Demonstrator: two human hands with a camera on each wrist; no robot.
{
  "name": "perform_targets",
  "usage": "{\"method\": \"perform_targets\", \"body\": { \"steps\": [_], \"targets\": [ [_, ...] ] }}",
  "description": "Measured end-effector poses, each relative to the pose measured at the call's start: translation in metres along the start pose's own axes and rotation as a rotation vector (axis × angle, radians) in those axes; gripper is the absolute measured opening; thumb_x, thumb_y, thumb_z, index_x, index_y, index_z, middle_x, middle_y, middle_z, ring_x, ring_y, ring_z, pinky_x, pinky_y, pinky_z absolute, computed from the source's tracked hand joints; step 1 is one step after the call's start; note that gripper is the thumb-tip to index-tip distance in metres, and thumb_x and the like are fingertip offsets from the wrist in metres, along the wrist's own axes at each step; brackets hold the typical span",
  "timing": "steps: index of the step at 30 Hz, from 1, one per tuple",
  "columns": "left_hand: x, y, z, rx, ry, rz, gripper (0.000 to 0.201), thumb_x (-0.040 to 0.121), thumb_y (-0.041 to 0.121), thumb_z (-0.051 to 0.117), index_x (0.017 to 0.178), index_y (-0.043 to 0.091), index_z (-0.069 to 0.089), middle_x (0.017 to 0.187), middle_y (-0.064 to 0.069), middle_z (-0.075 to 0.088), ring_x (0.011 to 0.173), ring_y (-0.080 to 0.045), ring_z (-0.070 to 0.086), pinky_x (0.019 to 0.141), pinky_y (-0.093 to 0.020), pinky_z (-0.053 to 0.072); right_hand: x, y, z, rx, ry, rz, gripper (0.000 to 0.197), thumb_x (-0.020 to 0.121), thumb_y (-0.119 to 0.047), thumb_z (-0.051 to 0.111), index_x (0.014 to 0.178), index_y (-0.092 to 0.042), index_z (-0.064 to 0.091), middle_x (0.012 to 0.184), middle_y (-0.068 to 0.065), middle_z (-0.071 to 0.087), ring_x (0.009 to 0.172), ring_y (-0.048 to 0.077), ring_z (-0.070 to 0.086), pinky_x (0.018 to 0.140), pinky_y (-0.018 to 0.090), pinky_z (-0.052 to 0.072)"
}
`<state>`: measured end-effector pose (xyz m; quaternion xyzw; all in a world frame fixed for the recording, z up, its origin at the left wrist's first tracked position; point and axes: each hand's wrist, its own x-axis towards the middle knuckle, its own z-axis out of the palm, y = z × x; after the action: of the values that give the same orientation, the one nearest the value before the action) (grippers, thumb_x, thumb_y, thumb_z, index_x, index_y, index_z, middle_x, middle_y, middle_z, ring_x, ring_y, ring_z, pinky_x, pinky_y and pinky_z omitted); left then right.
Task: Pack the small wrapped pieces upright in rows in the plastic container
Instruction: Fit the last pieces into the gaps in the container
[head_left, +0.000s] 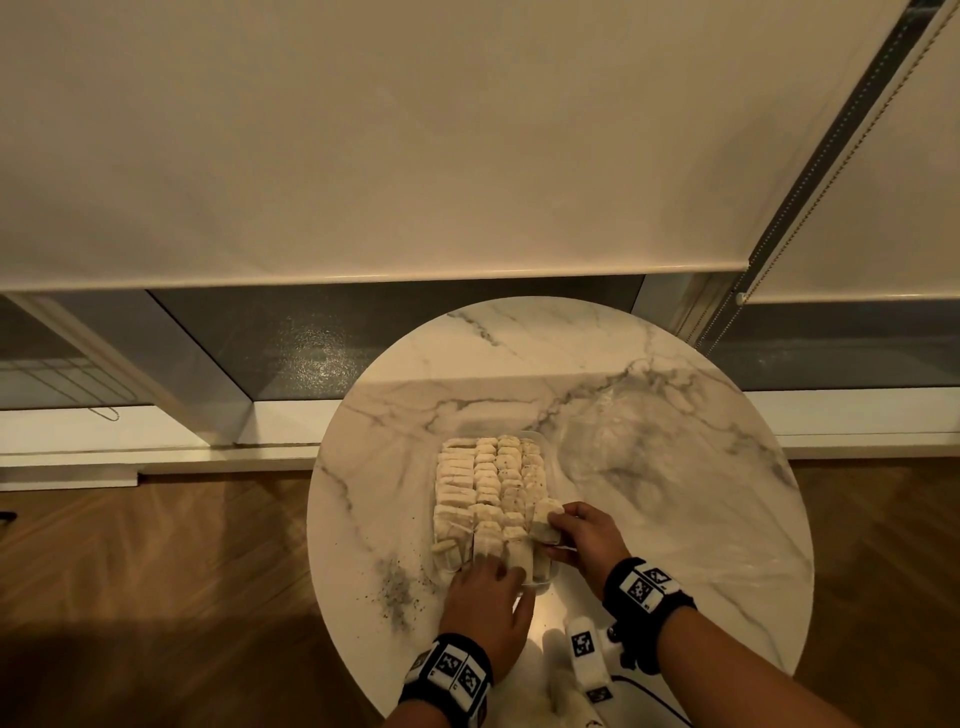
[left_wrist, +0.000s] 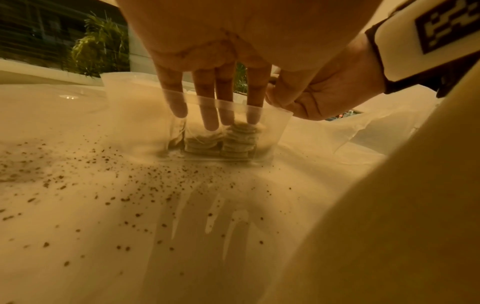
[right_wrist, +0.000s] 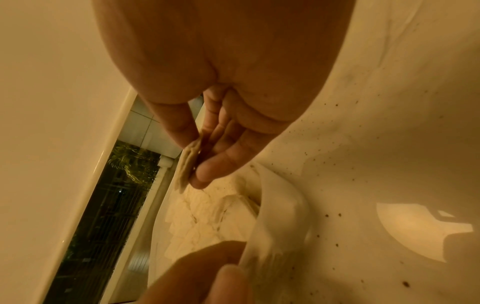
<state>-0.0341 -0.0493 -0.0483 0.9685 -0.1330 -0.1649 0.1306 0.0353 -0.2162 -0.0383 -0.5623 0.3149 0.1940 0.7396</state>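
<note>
Right hand (head_left: 584, 538): thumb and fingers pinch one flat, pale, paper-wrapped piece (head_left: 544, 521) by its top edge, holding it on edge over the near right corner of the clear rectangular plastic container (head_left: 540, 584). The right wrist view shows the same piece (right_wrist: 187, 164) clamped between thumb tip and fingertips, hanging edge-down.

Left hand (head_left: 485, 608): fingers straight and together, reaching over the container's near wall; fingertips (left_wrist: 211, 121) press against the nearest wrapped pieces. It grips nothing.

Handling, as judged: the pieces look very light, thin and soft, with paper skins that crease or tear easily. The dark loose specks (left_wrist: 109, 164) on the worktop suggest some leak when squeezed. Best taken by the top edge with a light pinch, then slid down between neighbours without forcing.

Container: sits near the front edge of the round white marble-patterned worktop (head_left: 675, 467), slightly left of centre. It holds about four rows of upright packed pieces (head_left: 488, 483), close together and running from far wall to near wall. The right-hand row looks short at its near end; the held piece hangs over that gap. Nearly full, by my reading.

Beyond: crumpled clear plastic film (head_left: 649, 441) lies on the right half of the worktop.
</note>
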Motion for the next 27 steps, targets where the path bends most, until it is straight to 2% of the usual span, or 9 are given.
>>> {"method": "perform_targets", "body": {
  "steps": [9,15,21,27],
  "targets": [
    [0.003,0.003,-0.002,-0.015,-0.008,-0.045,0.045,0.095,0.054,0.025,0.111,0.028,0.059,0.114,0.002,0.054,0.108,-0.020,0.053,0.094,-0.036,0.038,0.000,0.002,-0.001,-0.011,0.005,-0.010,0.002,0.091,-0.001,0.062,0.089,0.000,0.062,0.085,0.018,0.065,0.073,0.025,0.068,0.055,0.030,0.056],
    [0.003,0.005,-0.001,0.026,-0.046,-0.088,0.048,0.097,0.056,0.026,0.115,0.028,0.060,0.120,0.001,0.056,0.114,-0.020,0.051,0.099,-0.039,0.036,0.001,0.003,-0.001,-0.010,-0.004,-0.007,0.002,0.091,-0.001,0.062,0.089,0.000,0.061,0.083,0.017,0.065,0.071,0.025,0.067,0.054,0.030,0.056],
    [0.008,0.003,0.004,0.046,-0.087,-0.136,0.055,0.096,0.058,0.023,0.130,0.030,0.055,0.135,-0.002,0.055,0.126,-0.024,0.047,0.108,-0.042,0.030,0.002,0.004,-0.002,-0.016,-0.013,-0.005,0.003,0.091,-0.001,0.062,0.088,-0.002,0.062,0.083,0.017,0.066,0.074,0.027,0.068,0.056,0.031,0.056],
    [0.011,0.002,0.001,0.036,-0.080,-0.164,0.051,0.098,0.057,0.025,0.127,0.029,0.057,0.131,0.000,0.056,0.122,-0.021,0.049,0.102,-0.041,0.032,0.004,0.005,-0.003,-0.030,-0.010,-0.005,0.003,0.090,-0.002,0.063,0.087,-0.001,0.063,0.085,0.019,0.065,0.076,0.029,0.067,0.059,0.033,0.056]
  ]
}}
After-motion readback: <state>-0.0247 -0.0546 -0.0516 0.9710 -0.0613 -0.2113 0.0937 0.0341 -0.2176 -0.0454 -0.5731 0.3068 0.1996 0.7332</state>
